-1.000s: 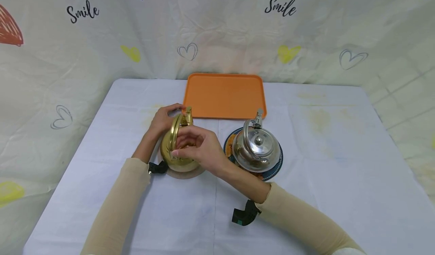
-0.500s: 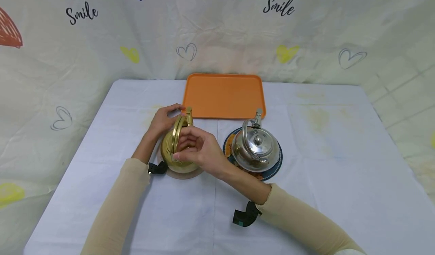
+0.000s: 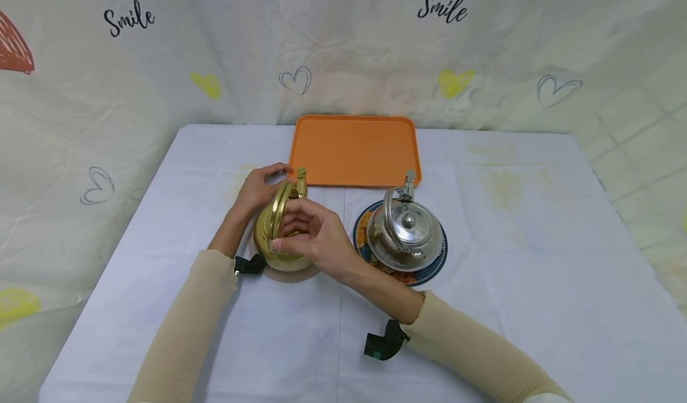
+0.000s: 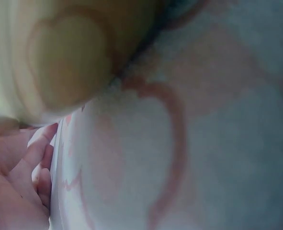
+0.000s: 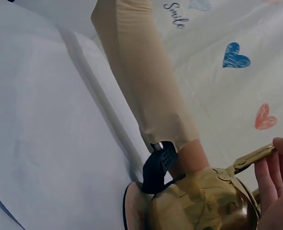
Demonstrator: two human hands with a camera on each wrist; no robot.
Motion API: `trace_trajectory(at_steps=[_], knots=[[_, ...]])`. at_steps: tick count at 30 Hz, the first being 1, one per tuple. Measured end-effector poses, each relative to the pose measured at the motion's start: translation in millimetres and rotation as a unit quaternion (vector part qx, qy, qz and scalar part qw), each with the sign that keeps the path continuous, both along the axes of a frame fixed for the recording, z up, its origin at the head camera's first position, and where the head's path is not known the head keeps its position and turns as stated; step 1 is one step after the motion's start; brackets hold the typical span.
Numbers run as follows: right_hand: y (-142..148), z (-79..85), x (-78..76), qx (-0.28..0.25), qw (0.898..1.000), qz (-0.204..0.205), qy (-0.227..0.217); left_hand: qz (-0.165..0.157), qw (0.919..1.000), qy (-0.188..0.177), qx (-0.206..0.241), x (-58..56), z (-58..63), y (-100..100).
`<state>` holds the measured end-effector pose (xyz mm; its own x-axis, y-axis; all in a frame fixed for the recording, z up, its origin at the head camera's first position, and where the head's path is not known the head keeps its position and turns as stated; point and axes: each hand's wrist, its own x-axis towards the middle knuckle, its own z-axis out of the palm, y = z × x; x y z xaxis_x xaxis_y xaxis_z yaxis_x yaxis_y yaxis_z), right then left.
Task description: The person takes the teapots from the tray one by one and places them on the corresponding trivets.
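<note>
A golden teapot point(image 3: 268, 230) stands upright on a round brownish coaster point(image 3: 292, 275), its spout point(image 3: 302, 179) pointing toward the back. My right hand point(image 3: 322, 236) pinches the teapot's raised handle between thumb and fingers; the right wrist view shows the handle point(image 5: 254, 157) between them. Behind the pot's left side, my left hand point(image 3: 259, 189) lies close with its fingers reaching toward the spout. Part of it is hidden by the pot, so contact is unclear. A silver teapot point(image 3: 410, 236) sits apart to the right on a blue and orange patterned coaster point(image 3: 437, 266).
An orange tray point(image 3: 354, 146) lies at the back of the table, just behind both spouts. White cloth covers the table point(image 3: 515, 260). A printed curtain point(image 3: 365, 51) with hearts and "Smile" lettering hangs behind the back edge.
The golden teapot's spout has shifted slightly to the right, as if the pot has turned a little. Both hands stay nearly where they were.
</note>
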<state>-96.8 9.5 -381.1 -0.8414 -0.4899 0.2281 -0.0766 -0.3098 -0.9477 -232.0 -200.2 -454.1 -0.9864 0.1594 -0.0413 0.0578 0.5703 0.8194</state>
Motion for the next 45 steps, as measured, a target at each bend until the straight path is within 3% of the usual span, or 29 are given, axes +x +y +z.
trace_trajectory(at_steps=[13,22,32,45], knots=[[-1.6,-4.3,0.9,-0.016,1.0,0.001,0.003,-0.009,0.9999,0.008,-0.004,2.0,2.2,1.9],[6.2,0.6,-1.0,0.015,1.0,0.015,0.009,-0.006,0.9996,0.016,-0.02,1.0,0.3,1.9],[20.5,19.4,-11.0,0.097,0.991,-0.086,0.041,-0.006,0.9998,0.011,-0.018,2.4,1.8,2.0],[30.1,35.9,-15.5,0.21,0.965,-0.128,0.088,-0.009,0.9994,0.024,-0.025,2.5,1.5,3.4]])
